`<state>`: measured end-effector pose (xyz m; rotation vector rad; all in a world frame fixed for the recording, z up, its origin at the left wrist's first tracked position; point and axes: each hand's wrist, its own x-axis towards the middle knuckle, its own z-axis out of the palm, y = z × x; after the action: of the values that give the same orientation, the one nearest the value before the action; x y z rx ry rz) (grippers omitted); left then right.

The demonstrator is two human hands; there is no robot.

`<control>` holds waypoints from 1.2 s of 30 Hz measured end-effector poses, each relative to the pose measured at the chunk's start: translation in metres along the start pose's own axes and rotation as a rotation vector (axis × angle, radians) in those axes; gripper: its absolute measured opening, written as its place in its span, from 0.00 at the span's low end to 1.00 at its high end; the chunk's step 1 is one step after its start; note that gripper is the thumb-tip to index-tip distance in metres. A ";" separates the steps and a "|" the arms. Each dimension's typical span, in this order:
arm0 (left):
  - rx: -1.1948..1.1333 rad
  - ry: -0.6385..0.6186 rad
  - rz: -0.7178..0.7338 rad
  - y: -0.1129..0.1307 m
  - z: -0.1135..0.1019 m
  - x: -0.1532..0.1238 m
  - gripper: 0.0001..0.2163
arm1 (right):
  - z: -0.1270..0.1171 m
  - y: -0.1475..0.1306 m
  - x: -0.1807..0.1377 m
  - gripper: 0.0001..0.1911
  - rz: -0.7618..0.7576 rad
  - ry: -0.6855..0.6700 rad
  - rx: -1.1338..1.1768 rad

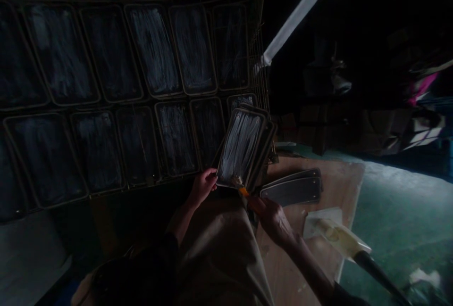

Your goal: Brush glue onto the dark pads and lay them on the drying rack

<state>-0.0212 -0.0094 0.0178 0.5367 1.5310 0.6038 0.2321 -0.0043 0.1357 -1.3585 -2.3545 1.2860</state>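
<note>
My left hand [204, 184] pinches the lower left corner of a dark rectangular panel [240, 143] with rounded corners and a pale rim. White streaks of a wet-looking coating run along the panel's face. It lies tilted on top of other similar panels, their edges showing at its right. In my right hand [274, 219] is a brush [244, 192], gripped by its orange handle. The bristles touch the panel's lower end.
A wire rack [264, 75] holds rows of streaked panels ahead and left. At right, dark curved-edge pieces [292, 188] lie on a wooden board [283, 273]. Beside them stands a pale container [341, 237] with a black-handled tool [375, 270]. The background right is dark and cluttered.
</note>
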 end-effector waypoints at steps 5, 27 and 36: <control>-0.003 0.009 -0.022 0.004 0.001 0.001 0.15 | 0.004 0.006 -0.010 0.15 0.155 0.088 0.079; 0.011 -0.043 -0.045 0.013 -0.002 0.002 0.15 | 0.013 0.009 0.066 0.14 0.318 0.400 0.354; -0.014 -0.100 -0.006 0.006 -0.002 0.001 0.19 | -0.009 0.032 0.062 0.15 0.152 0.460 0.062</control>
<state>-0.0230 -0.0040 0.0209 0.5434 1.4331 0.5744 0.2208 0.0555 0.1005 -1.6305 -1.9194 0.9395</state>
